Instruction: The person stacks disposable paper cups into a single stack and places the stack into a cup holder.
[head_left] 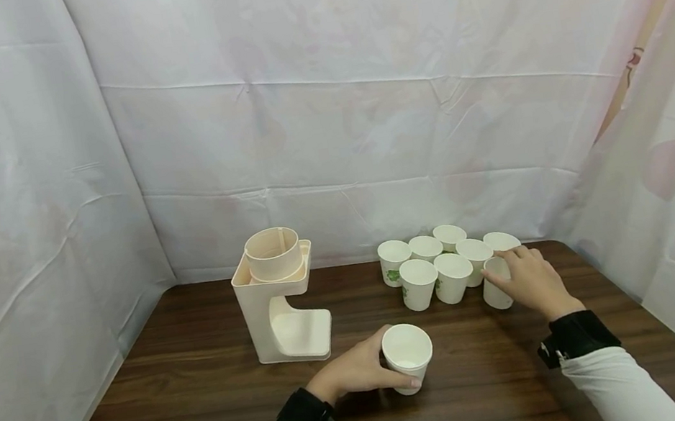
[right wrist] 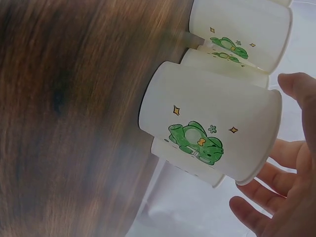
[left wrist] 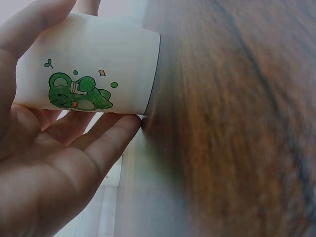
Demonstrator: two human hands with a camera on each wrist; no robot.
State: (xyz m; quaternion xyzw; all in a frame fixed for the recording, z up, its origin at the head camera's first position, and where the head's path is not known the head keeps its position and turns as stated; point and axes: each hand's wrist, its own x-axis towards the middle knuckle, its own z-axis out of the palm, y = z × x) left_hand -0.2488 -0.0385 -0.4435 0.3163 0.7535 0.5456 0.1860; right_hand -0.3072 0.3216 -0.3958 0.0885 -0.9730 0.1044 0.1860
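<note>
In the head view my left hand (head_left: 357, 369) grips a white paper cup (head_left: 408, 349) near the front of the table, its fingers and thumb round the side. The left wrist view shows a green cartoon animal on this paper cup (left wrist: 94, 64), whose base is close to the wood. My right hand (head_left: 534, 279) reaches to another white paper cup (head_left: 495, 294) at the right end of a group. In the right wrist view its thumb and fingers are spread around the rim of that upright paper cup (right wrist: 212, 118), with gaps showing beside the thumb.
Several more white paper cups (head_left: 419, 285) stand upright in a cluster at the back right of the brown wooden table (head_left: 195, 399). Left of them is a cream-coloured stand (head_left: 256, 324) with a round open cylinder (head_left: 274, 255) on top. White cloth (head_left: 313, 134) hangs behind and at both sides.
</note>
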